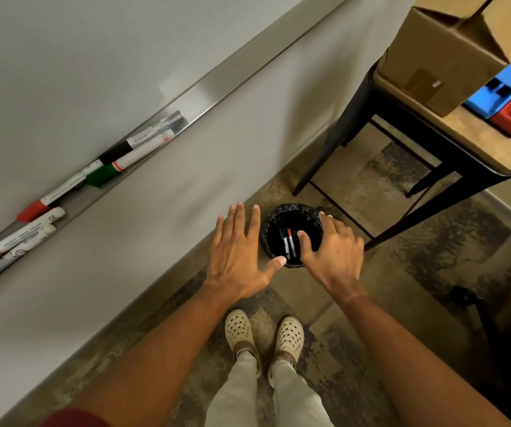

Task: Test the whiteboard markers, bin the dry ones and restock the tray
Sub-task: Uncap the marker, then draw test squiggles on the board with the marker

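Both hands (237, 257) (332, 257) spread, empty, above bin (274, 217) rim.

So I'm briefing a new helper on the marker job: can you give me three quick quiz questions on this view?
1. True or false: the left hand has a marker in its grip.
2. Where do the discarded markers lie? A) cardboard box B) round black lined bin C) floor
3. Fill in: usable markers rest on the metal whiteboard ____.

Key: 1 false, both hands are open, the right hand too; 2 B; 3 tray.
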